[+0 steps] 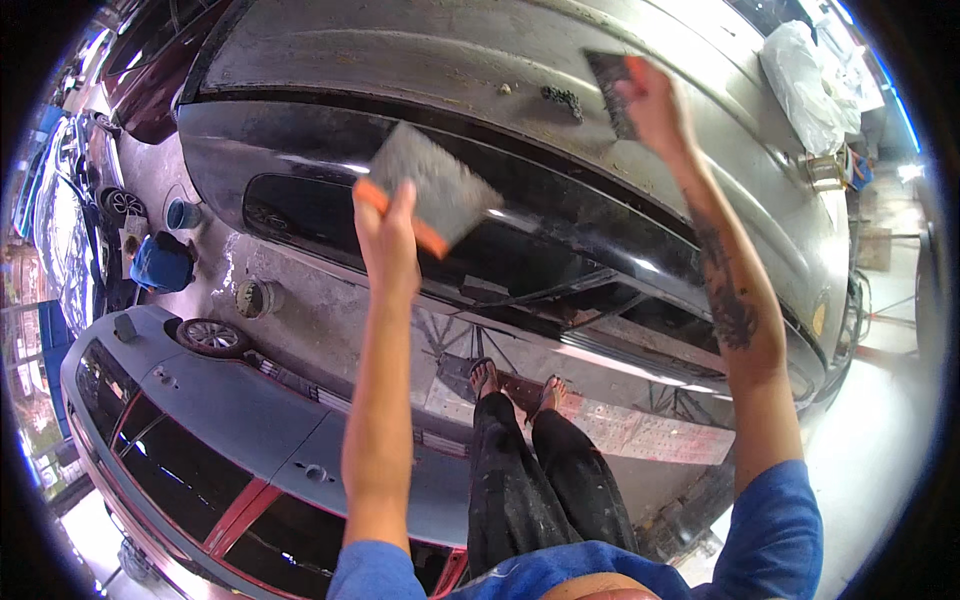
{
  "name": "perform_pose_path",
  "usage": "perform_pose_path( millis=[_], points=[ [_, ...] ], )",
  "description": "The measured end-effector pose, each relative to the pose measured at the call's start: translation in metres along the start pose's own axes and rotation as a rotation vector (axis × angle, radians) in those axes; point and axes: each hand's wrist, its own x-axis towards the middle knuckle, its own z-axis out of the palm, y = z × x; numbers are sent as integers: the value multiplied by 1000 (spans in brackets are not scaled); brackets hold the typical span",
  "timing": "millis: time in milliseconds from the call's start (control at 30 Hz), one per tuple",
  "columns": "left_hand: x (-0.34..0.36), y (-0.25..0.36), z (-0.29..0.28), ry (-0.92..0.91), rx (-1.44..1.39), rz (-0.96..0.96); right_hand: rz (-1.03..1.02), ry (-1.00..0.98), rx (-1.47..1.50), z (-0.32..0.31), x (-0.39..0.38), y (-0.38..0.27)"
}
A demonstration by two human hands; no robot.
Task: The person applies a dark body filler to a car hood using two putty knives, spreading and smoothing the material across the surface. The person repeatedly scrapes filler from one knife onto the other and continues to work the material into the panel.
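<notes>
Car (235, 150) before person (515, 470) — roof (400, 60) on far side, side window (300, 205) nearer. Left hand (388, 230), with spreader (430, 180), over car's near side; right hand (660, 112), with second spreader (610, 97), farther off, over roof. Lump (562, 103) on roof, left of second spreader. Plastic bag (805, 85) farther right. Second car (240, 410) to person's left — bucket (258, 298) on floor (320, 320) between cars.
</notes>
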Motion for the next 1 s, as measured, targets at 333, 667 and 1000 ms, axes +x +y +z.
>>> perform_pose_path(
  millis=[333,667,1000],
  points=[
    [112,-15,90,-53,269,132,461,-220,391,-22,-8,112],
    [96,-33,161,60,550,209,5,-390,163,65,55,27],
    [93,-41,151,-149,-58,-66,-190,-513,40,36,64,-32]
  ],
)
